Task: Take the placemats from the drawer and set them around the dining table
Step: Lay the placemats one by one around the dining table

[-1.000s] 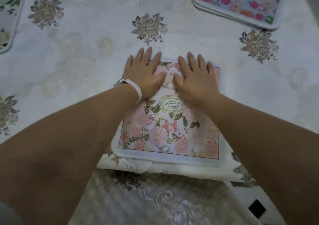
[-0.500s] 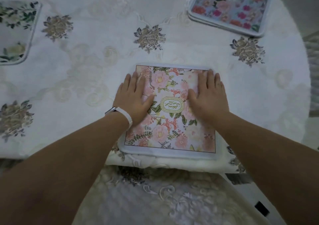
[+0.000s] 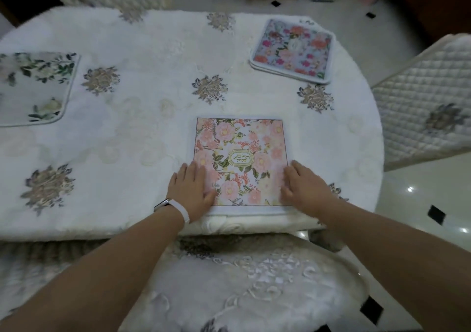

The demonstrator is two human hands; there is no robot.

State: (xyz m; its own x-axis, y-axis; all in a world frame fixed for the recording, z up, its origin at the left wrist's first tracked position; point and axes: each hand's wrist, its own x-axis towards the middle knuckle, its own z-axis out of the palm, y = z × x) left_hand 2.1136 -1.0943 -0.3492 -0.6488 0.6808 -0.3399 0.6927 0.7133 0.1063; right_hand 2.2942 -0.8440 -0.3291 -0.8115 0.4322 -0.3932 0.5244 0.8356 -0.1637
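Pink placemat (image 3: 239, 153) lies under our flat, released fingers (image 3: 197, 171); the stacked mats (image 3: 293, 48) lie beyond and right of them, nearer our right hand (image 3: 304, 191) than our left hand (image 3: 190, 190).

Two arms reach in from the near edge, uncovered along all the length that shows: the left forearm (image 3: 102, 263) on the left, the right forearm (image 3: 397, 242) on the right. The only thing worn sits just behind the left hand (image 3: 190, 187): a smooth, plain white wristband (image 3: 184, 213), narrow and snug round the wrist. On the outer, left side of that wrist the band joins a small flat case (image 3: 161, 202), greyish with a darker edge, seen side-on so its face cannot be read. The right hand (image 3: 305, 191) and its wrist are bare.
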